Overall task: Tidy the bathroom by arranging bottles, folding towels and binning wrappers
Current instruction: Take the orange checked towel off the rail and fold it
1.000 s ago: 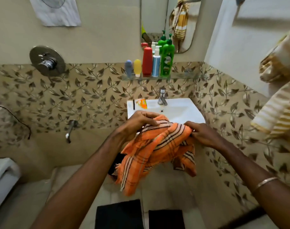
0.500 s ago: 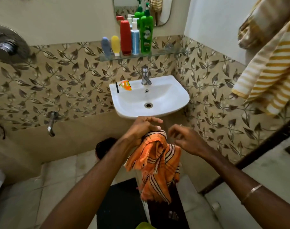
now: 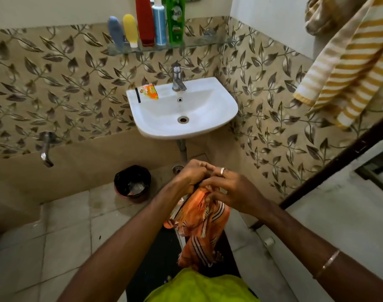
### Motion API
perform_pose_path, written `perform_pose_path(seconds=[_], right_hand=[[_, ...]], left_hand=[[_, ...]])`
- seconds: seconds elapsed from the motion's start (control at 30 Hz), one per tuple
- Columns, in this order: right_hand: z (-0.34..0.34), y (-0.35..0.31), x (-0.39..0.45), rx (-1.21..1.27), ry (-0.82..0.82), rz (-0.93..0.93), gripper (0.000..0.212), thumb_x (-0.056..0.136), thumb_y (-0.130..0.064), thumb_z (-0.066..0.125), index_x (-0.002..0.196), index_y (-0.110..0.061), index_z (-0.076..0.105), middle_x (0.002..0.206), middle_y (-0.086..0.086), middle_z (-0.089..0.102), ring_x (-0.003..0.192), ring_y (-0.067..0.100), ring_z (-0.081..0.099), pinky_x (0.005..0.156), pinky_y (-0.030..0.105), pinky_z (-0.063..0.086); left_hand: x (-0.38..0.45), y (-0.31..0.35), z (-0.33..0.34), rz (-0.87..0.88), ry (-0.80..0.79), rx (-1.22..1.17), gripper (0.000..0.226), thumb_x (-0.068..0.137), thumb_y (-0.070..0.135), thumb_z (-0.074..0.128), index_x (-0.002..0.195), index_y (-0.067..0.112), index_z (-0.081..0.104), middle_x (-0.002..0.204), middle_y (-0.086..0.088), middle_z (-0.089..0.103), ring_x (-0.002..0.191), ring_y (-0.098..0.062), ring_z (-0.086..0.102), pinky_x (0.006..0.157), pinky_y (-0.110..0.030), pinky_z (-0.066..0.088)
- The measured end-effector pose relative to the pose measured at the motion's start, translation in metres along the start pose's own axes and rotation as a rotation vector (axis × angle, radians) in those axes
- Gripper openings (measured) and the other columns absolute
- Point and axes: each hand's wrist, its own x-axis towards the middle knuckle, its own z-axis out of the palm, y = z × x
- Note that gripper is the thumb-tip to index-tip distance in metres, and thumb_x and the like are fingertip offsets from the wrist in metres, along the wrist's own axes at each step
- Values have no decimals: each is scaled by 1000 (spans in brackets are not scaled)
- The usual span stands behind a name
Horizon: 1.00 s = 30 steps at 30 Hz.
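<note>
An orange checked towel (image 3: pixel 202 227) hangs bunched below my two hands in front of the sink. My left hand (image 3: pixel 189 176) grips its top edge from the left. My right hand (image 3: pixel 228 188), a ring on one finger, pinches the same top edge from the right, its fingers meeting the left hand's. Several bottles (image 3: pixel 145 25) stand in a row on the glass shelf (image 3: pixel 208 43). An orange wrapper (image 3: pixel 150 91) lies on the back left rim of the white sink (image 3: pixel 221 114). A black-lined bin (image 3: pixel 132 183) sits on the floor under the sink's left side.
A yellow-and-white striped towel (image 3: pixel 347 62) hangs at the upper right. A tap (image 3: pixel 177 78) rises at the sink's back, and a wall spout (image 3: pixel 45 149) sticks out at left. Dark mats (image 3: pixel 151 256) lie on the tiled floor. A dark door edge (image 3: pixel 330 162) runs along the right.
The towel went from spread between both hands to hanging bunched from my left hand. My right hand let go, then came back onto the top edge. The view tilted down.
</note>
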Motion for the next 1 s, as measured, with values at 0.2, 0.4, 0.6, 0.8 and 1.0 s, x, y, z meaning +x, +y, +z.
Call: perform_pose_path(seconds=[0.2,0.4,0.6,0.8,1.0], right_hand=[[-7,12,0,255,-7,96,13,80,-9,81,91,-15,76,93,-7,70,85,7,67,69,33,56],[-22,23,0,677,-124,431,20,73,-14,87,79,-7,69,80,5,71,75,20,69,67,37,57],[-21,30,-4,758,-19,554,16,89,-22,75,84,-7,70,81,11,70,77,16,66,72,32,52],[-26,38,-2,818,76,667,23,91,-32,71,76,-15,72,80,9,72,74,17,68,72,30,53],[-28,37,8,857,-9,635,25,92,-35,69,73,-19,68,74,0,70,69,15,66,63,23,53]], left_hand=[[2,-2,12,-26,-53,93,29,88,-17,46,85,0,70,89,-23,66,68,-24,62,60,-34,57],[5,-3,20,61,-121,404,25,93,-3,53,79,5,71,77,-13,67,65,-17,61,62,-28,50],[2,-9,25,208,94,410,40,103,38,50,78,13,70,70,-5,68,59,-23,62,54,-34,47],[-27,1,17,306,15,294,53,84,46,71,130,22,59,113,4,68,100,-6,67,78,-21,54],[-27,-20,32,416,85,370,40,87,21,74,124,22,58,106,6,66,88,3,67,64,-18,55]])
